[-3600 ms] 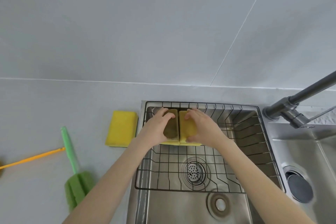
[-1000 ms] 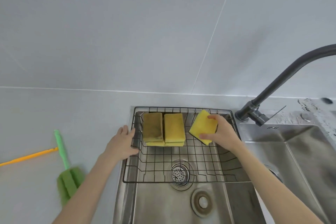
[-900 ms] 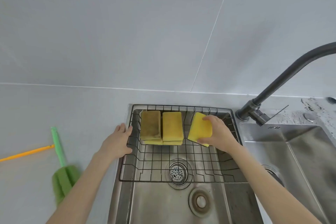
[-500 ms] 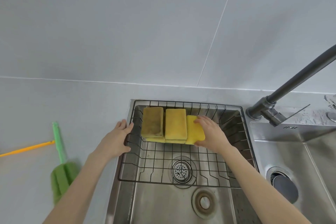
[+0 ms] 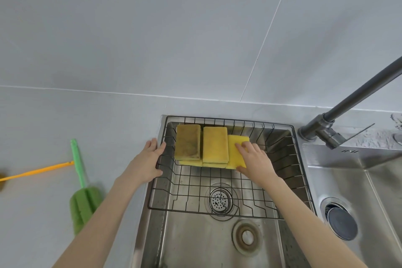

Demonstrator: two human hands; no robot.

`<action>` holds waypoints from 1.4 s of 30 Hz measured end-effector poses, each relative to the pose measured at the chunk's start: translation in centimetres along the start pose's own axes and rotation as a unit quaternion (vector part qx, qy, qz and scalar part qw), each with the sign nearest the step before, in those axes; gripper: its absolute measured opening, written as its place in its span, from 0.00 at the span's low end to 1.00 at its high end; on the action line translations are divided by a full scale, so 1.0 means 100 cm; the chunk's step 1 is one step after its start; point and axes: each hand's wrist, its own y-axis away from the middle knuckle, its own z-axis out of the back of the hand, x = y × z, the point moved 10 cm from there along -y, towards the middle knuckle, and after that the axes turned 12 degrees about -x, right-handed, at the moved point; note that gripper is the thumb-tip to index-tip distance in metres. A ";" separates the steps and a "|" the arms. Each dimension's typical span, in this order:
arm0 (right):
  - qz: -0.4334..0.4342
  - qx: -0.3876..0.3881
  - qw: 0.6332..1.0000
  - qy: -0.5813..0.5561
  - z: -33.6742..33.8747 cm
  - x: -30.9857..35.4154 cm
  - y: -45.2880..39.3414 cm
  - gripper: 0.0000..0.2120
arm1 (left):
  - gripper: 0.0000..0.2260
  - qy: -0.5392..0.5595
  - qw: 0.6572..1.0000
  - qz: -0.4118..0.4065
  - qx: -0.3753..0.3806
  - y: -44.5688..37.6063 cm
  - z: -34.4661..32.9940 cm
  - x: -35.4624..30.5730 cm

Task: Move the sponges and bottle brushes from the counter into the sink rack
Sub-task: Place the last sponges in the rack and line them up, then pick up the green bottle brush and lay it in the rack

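The right hand (image 5: 254, 163) is pinching a soft rectangular yellow sponge (image 5: 232, 158), fingers flat on top and thumb at its near edge, inside the black wire rack (image 5: 191, 183), while the left hand (image 5: 145, 165) is resting relaxed fingers on the rim.

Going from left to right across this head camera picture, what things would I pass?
orange brush handle → green bottle brush → left hand → stained sponge → middle sponge → bright yellow sponge → faucet
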 end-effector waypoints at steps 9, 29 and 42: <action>-0.117 -0.007 0.986 -0.123 0.038 0.020 0.018 0.37 | 0.35 0.050 0.999 -0.006 0.014 0.008 0.005 -0.003; -0.047 0.131 0.965 -0.224 0.023 0.357 0.037 0.29 | 0.17 0.109 0.967 -0.072 -0.220 0.086 0.112 0.180; -0.100 0.088 0.965 -0.224 0.011 0.358 0.036 0.24 | 0.10 0.047 0.961 -0.171 -0.210 0.061 0.101 0.180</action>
